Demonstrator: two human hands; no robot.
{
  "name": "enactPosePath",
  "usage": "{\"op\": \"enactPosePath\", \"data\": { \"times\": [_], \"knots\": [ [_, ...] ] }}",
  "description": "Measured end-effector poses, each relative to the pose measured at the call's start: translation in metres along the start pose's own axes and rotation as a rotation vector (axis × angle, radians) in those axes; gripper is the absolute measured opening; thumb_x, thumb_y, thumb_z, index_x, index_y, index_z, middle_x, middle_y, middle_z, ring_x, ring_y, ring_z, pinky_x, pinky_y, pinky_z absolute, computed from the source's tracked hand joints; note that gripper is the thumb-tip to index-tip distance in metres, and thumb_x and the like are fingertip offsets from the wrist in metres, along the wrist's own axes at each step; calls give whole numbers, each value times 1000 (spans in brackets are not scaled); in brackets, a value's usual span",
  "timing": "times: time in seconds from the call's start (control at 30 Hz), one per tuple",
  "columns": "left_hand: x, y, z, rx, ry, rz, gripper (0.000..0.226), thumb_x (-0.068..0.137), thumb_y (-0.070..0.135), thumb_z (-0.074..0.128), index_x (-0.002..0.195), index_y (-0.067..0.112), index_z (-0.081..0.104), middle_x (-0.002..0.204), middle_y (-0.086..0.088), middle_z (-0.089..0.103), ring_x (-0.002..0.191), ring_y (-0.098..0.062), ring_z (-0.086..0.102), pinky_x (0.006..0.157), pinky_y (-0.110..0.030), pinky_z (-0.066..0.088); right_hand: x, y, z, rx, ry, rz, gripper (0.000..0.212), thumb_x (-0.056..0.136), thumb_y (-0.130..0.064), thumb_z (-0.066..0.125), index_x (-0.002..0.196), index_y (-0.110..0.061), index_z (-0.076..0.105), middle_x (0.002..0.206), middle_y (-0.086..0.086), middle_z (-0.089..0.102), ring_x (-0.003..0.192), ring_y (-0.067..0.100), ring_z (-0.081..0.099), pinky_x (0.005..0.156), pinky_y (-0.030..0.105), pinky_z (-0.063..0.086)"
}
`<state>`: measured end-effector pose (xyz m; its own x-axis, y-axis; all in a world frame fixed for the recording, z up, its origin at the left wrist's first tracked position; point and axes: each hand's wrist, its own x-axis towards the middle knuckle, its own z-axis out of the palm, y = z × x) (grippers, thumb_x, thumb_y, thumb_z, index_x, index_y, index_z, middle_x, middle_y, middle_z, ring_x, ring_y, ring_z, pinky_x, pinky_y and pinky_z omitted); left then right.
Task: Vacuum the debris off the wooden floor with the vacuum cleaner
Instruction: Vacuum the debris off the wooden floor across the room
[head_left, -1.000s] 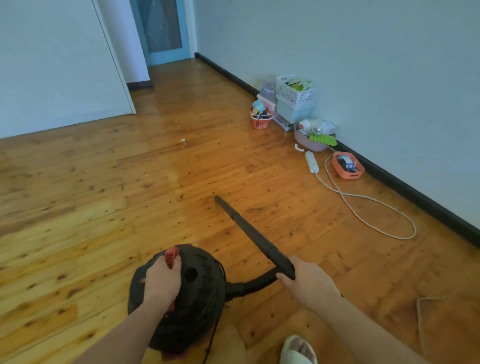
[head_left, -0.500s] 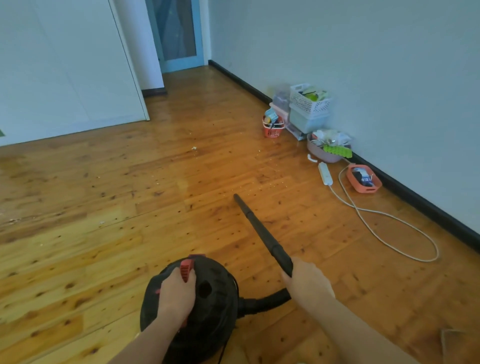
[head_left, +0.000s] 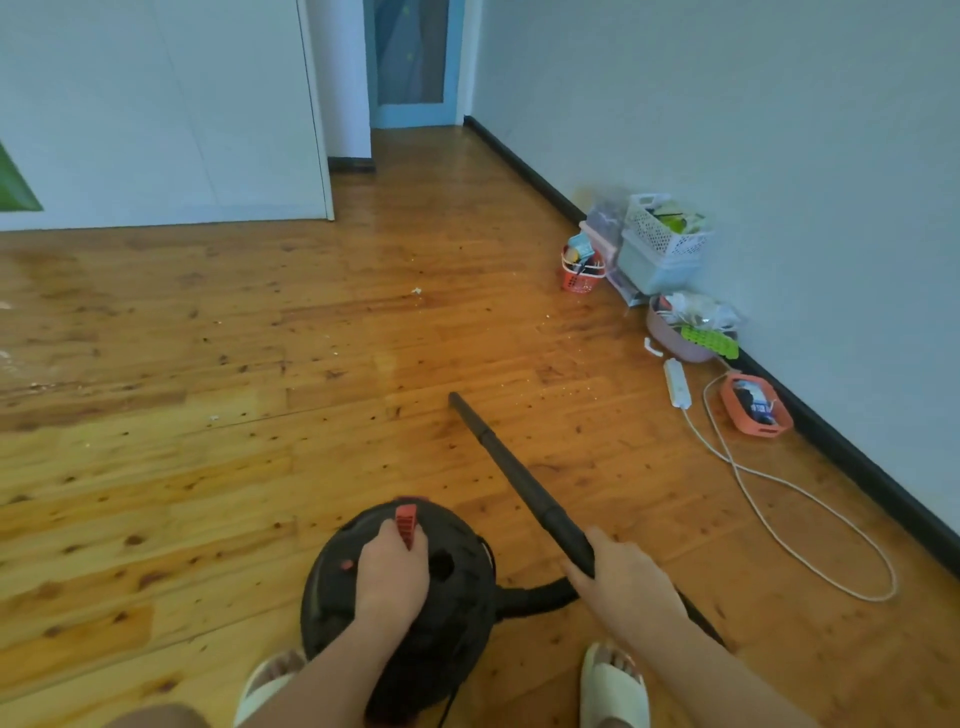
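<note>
We see the round black plastic vacuum cleaner (head_left: 457, 597) standing on the glossy wooden plank floor (head_left: 208, 467), low in the view, between two pale slippers (head_left: 613, 686). The left hand (head_left: 395, 571) lies on its top, with the fingers curled round the red handle (head_left: 406, 522). The right hand (head_left: 623, 582) grips the near end of the long black rigid tube (head_left: 509, 467), close to where the bent black hose (head_left: 535, 595) joins it. The tube points forward and its tip is low at the floor; we cannot tell if it touches. Just beyond the tip, to the right, lie fine pale crumbs (head_left: 566, 387), and one white scrap (head_left: 415, 291) lies farther away. Near the right wall are a white power strip (head_left: 676, 383) and an orange tray (head_left: 756, 405)
</note>
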<state>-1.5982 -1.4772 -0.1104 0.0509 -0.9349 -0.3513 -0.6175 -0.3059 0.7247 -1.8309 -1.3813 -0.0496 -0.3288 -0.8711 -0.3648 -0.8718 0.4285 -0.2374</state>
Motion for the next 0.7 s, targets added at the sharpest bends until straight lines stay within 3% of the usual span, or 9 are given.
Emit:
{"op": "enactPosePath", "data": {
  "times": [0.2, 0.33, 0.47, 0.7],
  "knots": [
    [11, 16, 12, 47, 42, -1, 32, 105, 34, 46, 85, 13, 58, 73, -6, 67, 60, -21, 64, 50, -33, 46, -2, 34, -7, -53, -90, -120, 34, 102, -57, 50, 123, -31, 46, 89, -6, 63, 72, 10, 64, 61, 27, 56],
    [16, 22, 19, 81, 72, 0, 31, 105, 34, 47, 85, 14, 58, 74, -6, 66, 60, -22, 64, 51, -32, 46, 1, 43, -13, -24, -5, -113, 26, 103, -56, 50, 116, -33, 47, 87, -8, 61, 70, 9, 62, 57, 25, 52],
    [17, 29, 18, 148, 52, 64, 31, 106, 30, 47, 82, 15, 56, 71, -6, 66, 58, -21, 64, 47, -30, 43, 6, 54, -22, 24, 105, -12, 25, 103, -51, 52, 115, -29, 50, 86, -8, 60, 69, 7, 57, 54, 23, 45],
    [16, 44, 16, 223, -66, 97, 29, 107, 29, 46, 79, 24, 53, 76, 1, 66, 64, -13, 61, 53, -27, 42, 18, 99, -61, 136, 125, 205, 25, 102, -48, 55, 113, -27, 57, 88, -6, 65, 76, 10, 65, 70, 33, 59]
  ]
}}
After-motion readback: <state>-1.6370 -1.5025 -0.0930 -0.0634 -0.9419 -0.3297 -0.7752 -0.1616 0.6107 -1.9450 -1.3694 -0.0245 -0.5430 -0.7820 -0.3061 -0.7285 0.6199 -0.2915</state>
